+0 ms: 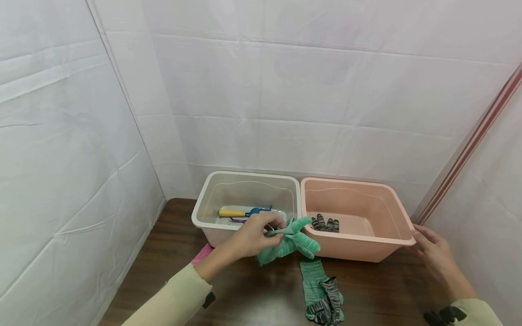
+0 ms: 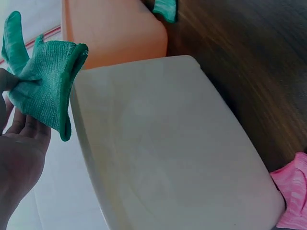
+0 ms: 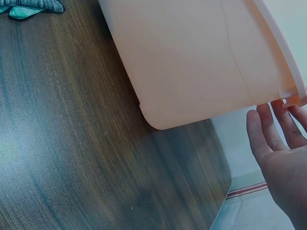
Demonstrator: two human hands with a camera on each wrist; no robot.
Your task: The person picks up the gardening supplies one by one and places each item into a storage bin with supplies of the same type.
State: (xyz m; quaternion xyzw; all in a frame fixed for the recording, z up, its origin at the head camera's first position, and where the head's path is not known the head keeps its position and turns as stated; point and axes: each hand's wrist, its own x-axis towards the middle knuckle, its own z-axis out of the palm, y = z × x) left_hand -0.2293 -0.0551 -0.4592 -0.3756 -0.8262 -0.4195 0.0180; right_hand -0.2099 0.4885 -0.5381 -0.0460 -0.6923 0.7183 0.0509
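Observation:
My left hand (image 1: 257, 235) pinches a green knit work glove (image 1: 302, 244) between thumb and fingers, above the front of the light grey bin (image 1: 248, 173). Its fingers hang toward the pink bin (image 1: 346, 246), and its cuff opening shows in the left wrist view. At the pink bin's right end my right hand (image 1: 436, 251) touches the rim, its fingers fairly straight in the right wrist view. A black-and-grey glove (image 1: 326, 224) lies inside the pink bin. The grey bin contains a yellow-and-blue hand tool (image 1: 240, 212) and a purple one (image 1: 236, 220), partly hidden by my left hand.
On the dark wooden table (image 1: 379, 294), in front of the bins, a green glove (image 1: 313, 274) lies under a black-and-grey glove (image 1: 328, 301). Pink fabric (image 1: 202, 253) sits by the grey bin's front left, partly behind my left forearm. White sheeting (image 1: 261, 90) encloses the table.

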